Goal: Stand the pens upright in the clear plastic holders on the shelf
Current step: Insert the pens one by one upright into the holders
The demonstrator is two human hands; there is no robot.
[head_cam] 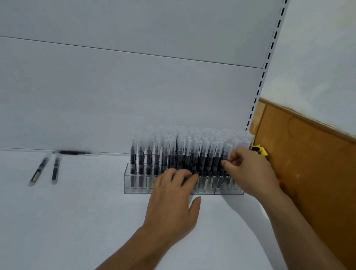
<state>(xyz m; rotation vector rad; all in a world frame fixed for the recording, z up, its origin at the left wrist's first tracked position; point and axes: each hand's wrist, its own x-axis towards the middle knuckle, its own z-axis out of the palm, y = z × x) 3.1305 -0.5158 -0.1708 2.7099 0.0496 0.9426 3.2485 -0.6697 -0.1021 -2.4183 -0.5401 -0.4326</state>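
Blurred loose pens [39, 170] at left

The left hand [173, 201] rests on the front pens [149, 160] in the holder [132, 190]; the right hand [250, 172] pinches a pen [228, 150]. Three loose pens [56, 167] lie further left.

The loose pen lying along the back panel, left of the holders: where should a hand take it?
Probably pinch the pen mid-barrel, coming from above and the front: it lies flat and lengthwise against the back panel, which blocks its far side.
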